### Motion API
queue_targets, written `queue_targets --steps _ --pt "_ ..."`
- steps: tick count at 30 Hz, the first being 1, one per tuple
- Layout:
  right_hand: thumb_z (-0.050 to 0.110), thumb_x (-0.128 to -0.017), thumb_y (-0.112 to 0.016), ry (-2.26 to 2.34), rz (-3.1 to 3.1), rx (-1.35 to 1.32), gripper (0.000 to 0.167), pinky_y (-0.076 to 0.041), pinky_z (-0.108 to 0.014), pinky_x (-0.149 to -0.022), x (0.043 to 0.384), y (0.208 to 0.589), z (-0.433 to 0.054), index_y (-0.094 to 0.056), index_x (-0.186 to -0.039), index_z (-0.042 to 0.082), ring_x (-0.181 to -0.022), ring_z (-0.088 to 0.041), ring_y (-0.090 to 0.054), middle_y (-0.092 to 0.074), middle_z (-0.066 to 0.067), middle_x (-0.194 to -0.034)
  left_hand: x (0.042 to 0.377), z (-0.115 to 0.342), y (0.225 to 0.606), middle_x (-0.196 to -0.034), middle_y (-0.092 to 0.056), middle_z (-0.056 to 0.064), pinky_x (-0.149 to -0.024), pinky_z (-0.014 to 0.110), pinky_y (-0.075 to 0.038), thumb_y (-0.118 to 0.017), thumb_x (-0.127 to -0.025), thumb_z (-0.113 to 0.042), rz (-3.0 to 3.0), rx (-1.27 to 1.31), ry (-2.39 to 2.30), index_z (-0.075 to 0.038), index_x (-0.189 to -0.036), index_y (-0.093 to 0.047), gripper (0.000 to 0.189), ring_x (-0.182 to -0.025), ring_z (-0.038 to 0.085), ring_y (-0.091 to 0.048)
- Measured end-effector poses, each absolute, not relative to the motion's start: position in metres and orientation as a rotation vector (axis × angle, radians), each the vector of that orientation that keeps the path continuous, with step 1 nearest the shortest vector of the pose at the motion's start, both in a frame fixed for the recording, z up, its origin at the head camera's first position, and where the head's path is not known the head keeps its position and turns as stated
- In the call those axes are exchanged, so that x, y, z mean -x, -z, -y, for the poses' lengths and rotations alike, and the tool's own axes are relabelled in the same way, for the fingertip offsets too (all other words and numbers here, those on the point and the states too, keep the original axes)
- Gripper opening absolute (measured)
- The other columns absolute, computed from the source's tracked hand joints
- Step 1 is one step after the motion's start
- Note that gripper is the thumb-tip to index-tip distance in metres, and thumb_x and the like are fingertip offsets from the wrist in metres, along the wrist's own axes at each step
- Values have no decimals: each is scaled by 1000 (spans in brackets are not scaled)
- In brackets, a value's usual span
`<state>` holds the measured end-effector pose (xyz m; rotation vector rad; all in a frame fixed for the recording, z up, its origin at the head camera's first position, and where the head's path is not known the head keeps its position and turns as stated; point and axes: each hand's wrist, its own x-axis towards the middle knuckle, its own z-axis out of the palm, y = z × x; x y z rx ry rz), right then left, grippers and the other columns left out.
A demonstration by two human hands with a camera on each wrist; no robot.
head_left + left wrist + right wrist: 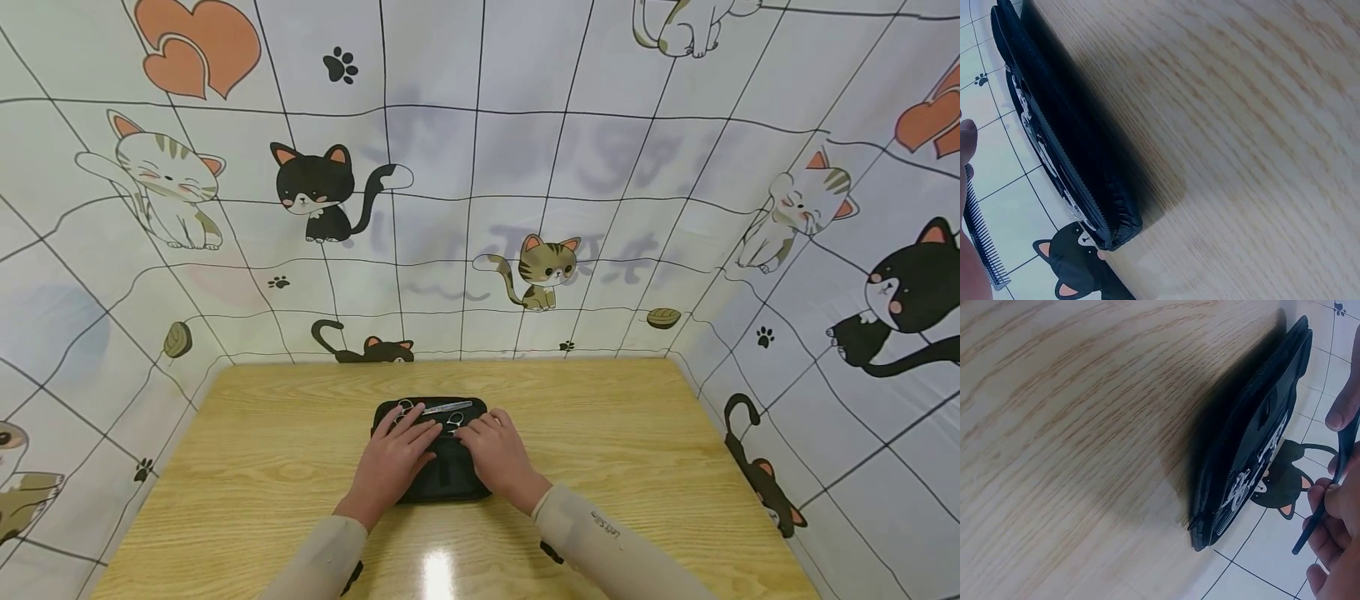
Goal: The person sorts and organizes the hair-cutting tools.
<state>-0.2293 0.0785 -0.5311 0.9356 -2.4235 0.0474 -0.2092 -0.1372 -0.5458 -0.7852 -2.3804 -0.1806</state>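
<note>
My right hand pinches a comb above the open case on the tabletop; I can't tell whether my left hand, above it too, grips the comb; I judge this packing or unpacking; next calls for clearing the case's scissors.

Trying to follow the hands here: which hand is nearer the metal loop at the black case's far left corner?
Left. In the head view, the left hand appears close beside the metal loop; the right hand is farther, at the right side of the black case.
</note>
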Motion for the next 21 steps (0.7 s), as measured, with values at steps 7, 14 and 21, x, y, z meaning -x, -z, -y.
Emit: queue_targets --steps 7,14,21 --pt "16 -91 -67 -39 2432 -939 12 -48 -35 -92 229 533 -78 -74 -99 22 -85 -13 -63 -73 7 -92 208 137 543 -114 -74 -1 -112 50 -41 -82 -78 -29 2425 777 184 -18 -124 -69 49 -130 24 -56" --pt "22 -92 -68 -62 2426 -935 9 -48 -35 -92 229 533 -80 -74 -99 23 -86 -12 -64 -73 8 -90 208 136 540 -114 -74 -2 -114 48 -38 -82 -79 -29 2492 777 182 -20 -123 -69 47 -130 22 -56" --pt "26 -91 -70 -118 2498 -918 14 -47 -37 -94 232 535 -86 -74 -102 20 -92 -15 -65 -72 6 -95 208 141 540 -108 -75 0 -112 49 -40 -83 -77 -29 2525 766 198 -18 -116 -72 42 -124 24 -60"
